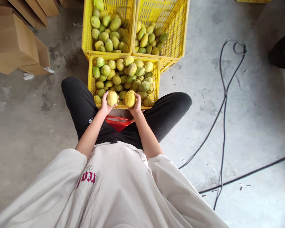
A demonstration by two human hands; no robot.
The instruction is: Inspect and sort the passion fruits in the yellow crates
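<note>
My left hand (pixel 106 104) is closed round a pale yellow fruit (pixel 112 98), held over the near edge of the closest yellow crate (pixel 156 79). Beside it, my right hand (pixel 136 106) grips a second, more oval yellow fruit (pixel 129 98). The two fruits sit almost side by side, just apart. The crate under them is full of several green and yellow fruits (pixel 123 76). I sit with my legs in black trousers on either side of the crate.
Two more yellow crates, back left (pixel 85 34) and back right (pixel 184 31), hold similar fruit. A red stool (pixel 118 122) shows between my legs. Cardboard boxes (pixel 16 44) lie at the far left. Black cables (pixel 224 101) run over the concrete floor on the right.
</note>
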